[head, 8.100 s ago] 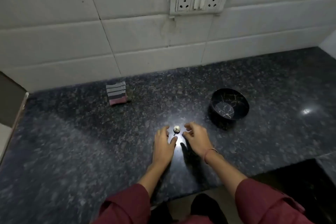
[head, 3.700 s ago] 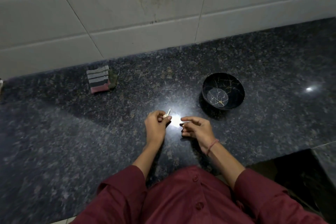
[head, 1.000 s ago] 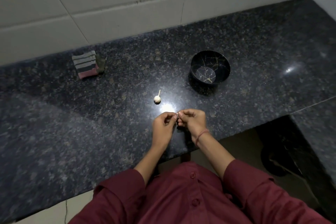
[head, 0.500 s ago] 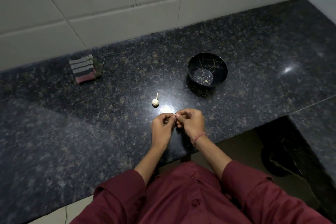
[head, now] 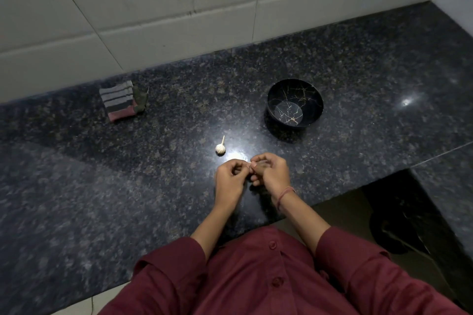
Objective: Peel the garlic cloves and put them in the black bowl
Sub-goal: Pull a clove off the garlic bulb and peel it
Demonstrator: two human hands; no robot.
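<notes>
The task looks barely begun. The bowl (head: 312,99) shows only its own pale veining inside, with no clove in it that I can see. The left hand (head: 229,179) and right hand (head: 271,174) meet above the counter (head: 102,186) near its front edge. Both have their fingers curled in, fingertips pinching a small pale clove (head: 250,166) between them. Most of it is hidden, so I cannot tell how much skin is off. My guess is that this first clove is mid-peel. The bulb (head: 220,148) lies just beyond the left hand, stalk up, so more cloves are left to break off, peel and drop in. The bowl sits beyond the right hand, with nothing in between. A folded striped cloth (head: 119,100) lies far left by the tiled wall (head: 153,7), well out of the way.
</notes>
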